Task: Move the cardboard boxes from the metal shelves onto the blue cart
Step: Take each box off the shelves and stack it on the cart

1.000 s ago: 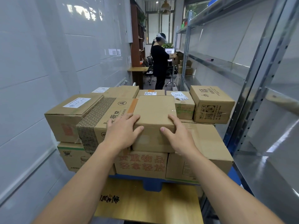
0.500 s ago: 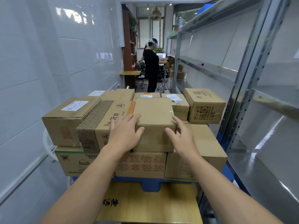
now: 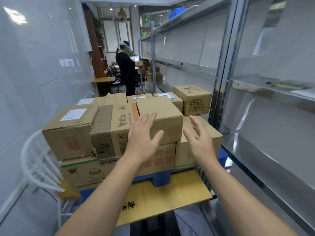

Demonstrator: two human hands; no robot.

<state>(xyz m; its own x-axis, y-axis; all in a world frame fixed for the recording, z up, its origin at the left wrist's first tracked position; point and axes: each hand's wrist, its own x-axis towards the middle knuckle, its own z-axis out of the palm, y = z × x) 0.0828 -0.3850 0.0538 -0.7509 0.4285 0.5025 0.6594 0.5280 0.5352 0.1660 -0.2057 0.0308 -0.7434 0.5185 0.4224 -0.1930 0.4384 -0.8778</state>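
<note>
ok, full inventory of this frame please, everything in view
cardboard boxes: about eleven, brown, two layers on the cart
blue cart: one, blue, under the stack
metal shelves: one run, grey, right side
wooden board: one, yellow-brown, nearest the camera
chair: one, white, left of the stack
blue bin: one, blue, top shelf
person: one, in black, far end
hands: two, bare, open; left hand at the plain box on top, right hand just right of it

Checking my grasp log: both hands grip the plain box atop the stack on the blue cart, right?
No. The head view shows both hands open: the left hand is straight-fingered over the plain box, and the right hand is spread beside it, gripping nothing. The box does sit atop the stack on the blue cart.
</note>
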